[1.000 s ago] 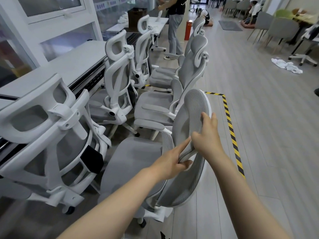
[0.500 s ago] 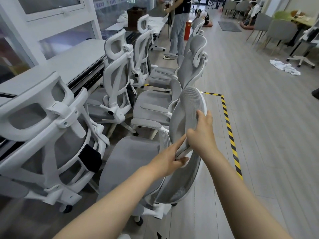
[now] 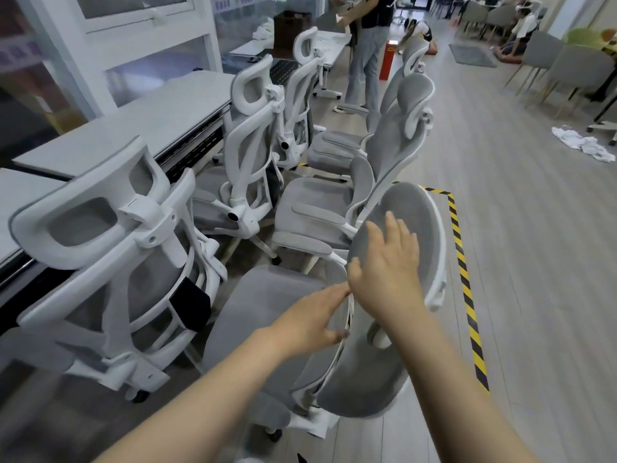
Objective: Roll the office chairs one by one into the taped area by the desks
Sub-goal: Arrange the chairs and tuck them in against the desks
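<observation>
A grey mesh office chair point(image 3: 267, 312) with a white frame stands in front of me, left of the yellow-black floor tape point(image 3: 464, 272). Its headrest point(image 3: 417, 222) tilts to the right. My right hand point(image 3: 384, 272) hovers in front of the headrest with its fingers spread and holds nothing. My left hand point(image 3: 310, 322) lies flat against the white edge of the backrest, fingers stretched out, not gripping. Several more chairs of the same kind, among them one at my left point(image 3: 110, 262) and one ahead point(image 3: 394, 145), are packed between the tape and the desks point(image 3: 150, 118).
A person point(image 3: 367, 45) stands at the far end of the chair row beside a red-orange box point(image 3: 387, 61). White cloth point(image 3: 581, 145) lies on the wooden floor at the right. Grey dining chairs point(image 3: 567, 65) line the far right. Glass partitions run behind the desks.
Both hands gripped the chair at its headrest before. Now the right hand has lifted off with fingers spread and the left has opened against the backrest edge. The chair sits slightly further left.
</observation>
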`<state>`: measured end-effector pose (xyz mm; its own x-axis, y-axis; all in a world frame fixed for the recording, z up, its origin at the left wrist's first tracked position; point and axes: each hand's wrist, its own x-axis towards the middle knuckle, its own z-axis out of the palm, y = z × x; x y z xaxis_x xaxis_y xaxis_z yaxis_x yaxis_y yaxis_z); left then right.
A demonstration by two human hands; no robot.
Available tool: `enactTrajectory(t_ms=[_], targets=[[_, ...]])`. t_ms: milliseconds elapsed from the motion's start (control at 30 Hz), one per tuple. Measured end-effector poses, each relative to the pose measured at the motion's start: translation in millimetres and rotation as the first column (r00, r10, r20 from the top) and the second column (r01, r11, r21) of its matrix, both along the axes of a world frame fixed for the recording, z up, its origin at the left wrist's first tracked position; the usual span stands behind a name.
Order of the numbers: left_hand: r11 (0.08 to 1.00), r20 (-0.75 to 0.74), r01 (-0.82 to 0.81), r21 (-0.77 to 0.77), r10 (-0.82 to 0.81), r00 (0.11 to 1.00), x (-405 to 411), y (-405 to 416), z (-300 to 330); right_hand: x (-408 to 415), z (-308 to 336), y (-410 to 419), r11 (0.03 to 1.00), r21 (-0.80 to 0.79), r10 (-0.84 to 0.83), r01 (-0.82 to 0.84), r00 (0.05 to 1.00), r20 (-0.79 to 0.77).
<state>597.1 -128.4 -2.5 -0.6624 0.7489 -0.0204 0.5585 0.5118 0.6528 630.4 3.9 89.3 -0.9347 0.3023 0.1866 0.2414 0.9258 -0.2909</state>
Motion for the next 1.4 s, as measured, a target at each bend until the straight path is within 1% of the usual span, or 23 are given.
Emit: enactTrajectory(t_ms=[67,133,200,300,400,500,567,700,800,933,1033,1100,1200,1267,1400], targets=[[0.994,-0.076,-0.099,-0.045,0.096,0.992,-14.3,-24.1,-10.2,-12.5,-4.5,-18.8,0.998,-0.015,0.066,-0.066,0.997,0.028],[0.976,-0.086,-0.203,-0.082,0.196,0.977,-25.3,-53.8,-20.2,-25.5,-10.9,-40.6,0.993,-0.038,0.109,-0.107,0.992,0.059],[0.954,-0.097,-0.273,-0.121,0.262,0.96,-33.3,-87.4,-24.7,-39.6,-18.0,-66.4,0.987,-0.077,0.149,-0.141,0.983,0.106],[0.91,-0.128,-0.389,-0.145,0.372,0.919,-39.7,-142.1,-28.7,-60.0,-30.3,-111.2,0.963,-0.126,0.258,-0.24,0.953,0.158],[0.859,-0.098,-0.498,-0.121,0.489,0.867,-36.8,-195.8,-32.0,-72.1,-37.8,-159.5,0.915,-0.263,0.372,-0.307,0.894,0.251],[0.788,-0.05,-0.611,-0.079,0.609,0.792,-24.5,-243.4,-33.3,-78.2,-41.7,-203.1,0.835,-0.41,0.511,-0.366,0.791,0.337],[0.719,-0.026,-0.692,-0.063,0.692,0.722,-12.7,-270.2,-31.7,-81.5,-41.8,-230.3,0.788,-0.444,0.59,-0.427,0.731,0.344],[0.563,-0.014,-0.823,-0.077,0.825,0.565,16.9,-310.2,-34.2,-84.7,-44.8,-279.3,0.677,-0.435,0.732,-0.593,0.607,0.311],[0.41,0.04,-0.907,-0.092,0.912,0.408,51.9,-325.1,-36.1,-77.3,-53.1,-307.8,0.562,-0.464,0.827,-0.685,0.468,0.31],[0.177,0.038,-0.977,-0.12,0.984,0.174,112.0,-323.7,-35.8,-56.0,-68.6,-330.6,0.398,-0.466,0.908,-0.79,0.268,0.322],[-0.011,0.061,-0.993,-0.114,0.998,-0.018,161.4,-311.0,-37.8,-35.7,-79.7,-336.3,0.29,-0.455,0.93,-0.842,0.136,0.342],[-0.11,0.086,-0.986,-0.128,0.989,-0.122,194.5,-299.0,-39.4,-23.4,-84.4,-337.3,0.22,-0.445,0.932,-0.868,0.053,0.358],[-0.201,0.088,-0.967,-0.159,0.972,-0.216,240.9,-281.1,-37.3,-4.0,-88.7,-340.1,0.151,-0.436,0.926,-0.887,-0.027,0.377],[-0.284,0.095,-0.944,-0.167,0.949,-0.302,269.5,-271.5,-33.5,11.7,-91.1,-343.0,0.093,-0.448,0.931,-0.889,-0.082,0.357],[-0.403,0.043,-0.899,-0.173,0.908,-0.416,315.2,-263.6,-29.1,40.3,-92.2,-353.4,0.013,-0.456,0.923,-0.89,-0.164,0.347]])
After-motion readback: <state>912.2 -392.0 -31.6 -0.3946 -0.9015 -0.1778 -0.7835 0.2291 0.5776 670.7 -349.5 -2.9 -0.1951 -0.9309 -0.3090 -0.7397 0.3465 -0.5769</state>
